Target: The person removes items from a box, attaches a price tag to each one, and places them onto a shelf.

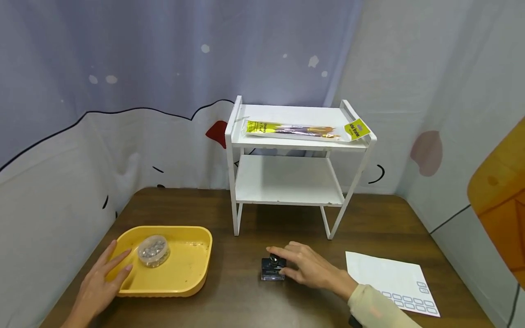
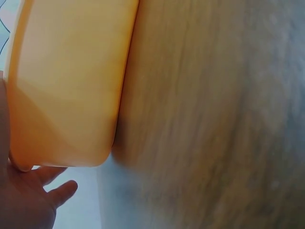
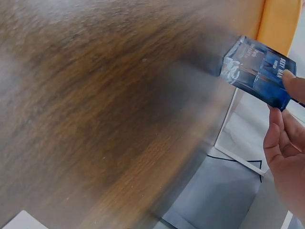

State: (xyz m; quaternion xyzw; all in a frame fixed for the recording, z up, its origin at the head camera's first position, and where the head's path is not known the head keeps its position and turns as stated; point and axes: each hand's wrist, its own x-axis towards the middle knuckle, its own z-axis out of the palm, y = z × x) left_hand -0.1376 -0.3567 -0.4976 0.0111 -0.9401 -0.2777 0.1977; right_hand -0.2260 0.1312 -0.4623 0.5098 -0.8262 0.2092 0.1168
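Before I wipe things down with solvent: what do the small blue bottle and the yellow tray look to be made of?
The small blue square bottle, pinched by the right hand, looks like clear tinted glass: glossy, see-through faces with sharp edges, though hard plastic is possible. The yellow rounded tray under the left hand looks like moulded plastic: uniform colour, soft sheen, rounded rim.

right hand [image 3: 286,157]: fingers at the frame's right edge, tips touching a blue bottle [image 3: 257,71] | bottle: tilted, white lettering, just above the fingers | table [image 3: 109,105]: brown wood, blurred, left of the grip | yellow tray [image 3: 281,21]: beyond the bottle
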